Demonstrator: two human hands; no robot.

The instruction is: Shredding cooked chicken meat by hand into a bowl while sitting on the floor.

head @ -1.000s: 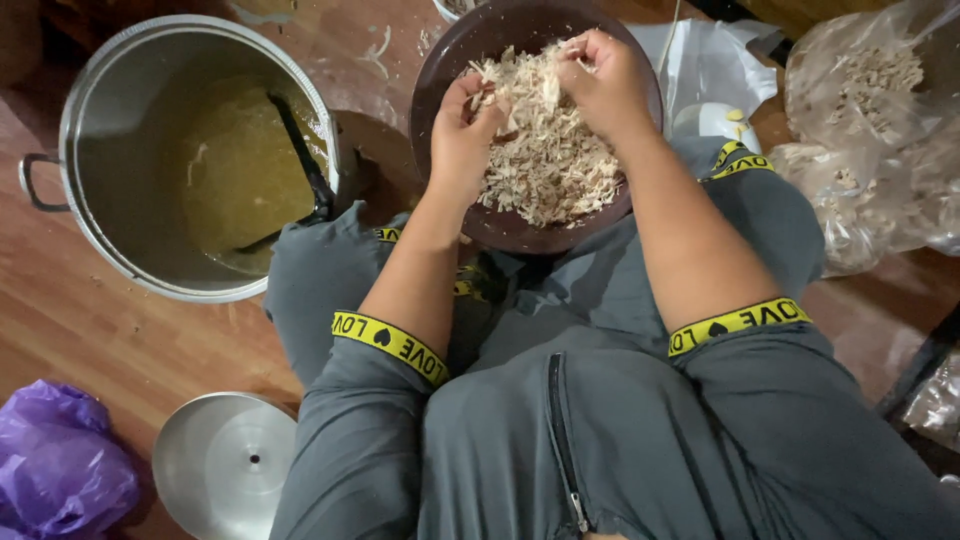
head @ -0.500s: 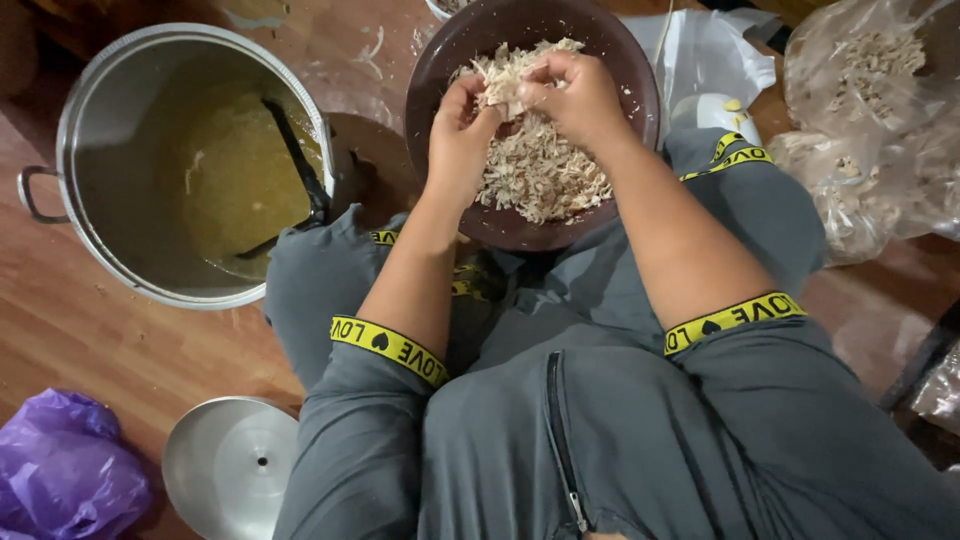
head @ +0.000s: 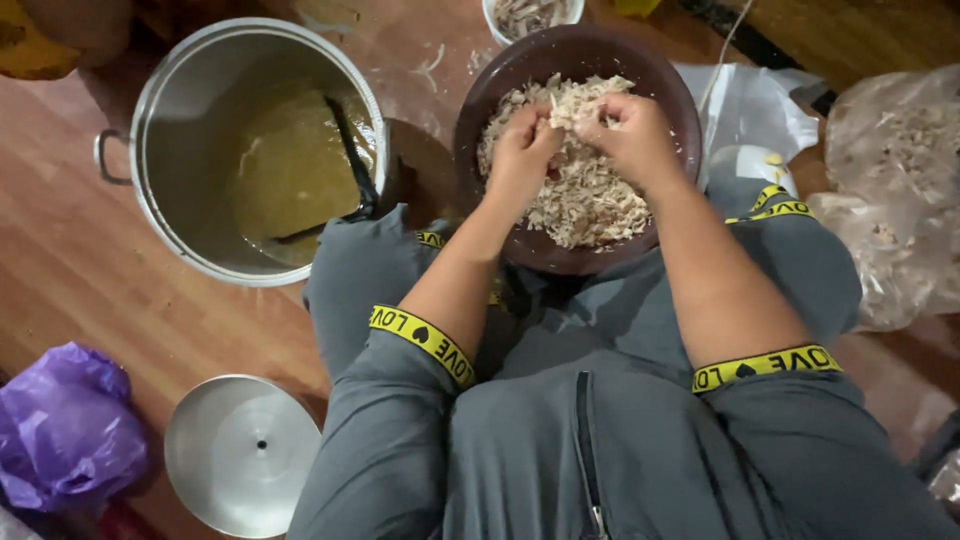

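Observation:
A dark brown bowl (head: 660,80) rests between my knees, heaped with pale shredded meat (head: 585,200). My left hand (head: 520,155) and my right hand (head: 630,140) are both over the pile, fingertips meeting near the middle. Together they pinch one piece of the shredded meat between them. Grey sleeves with yellow printed cuffs cover my upper arms.
A large steel pot (head: 180,80) with yellowish broth and a dark ladle (head: 355,165) stands at the left on the wooden floor. Its lid (head: 240,455) lies at lower left beside a purple bag (head: 65,430). Clear plastic bags (head: 890,190) with shreds lie at right; a small white bowl (head: 530,15) sits beyond.
My hands have drawn closer together over the centre of the bowl, and the view has shifted slightly so the bowl sits lower and more to the right.

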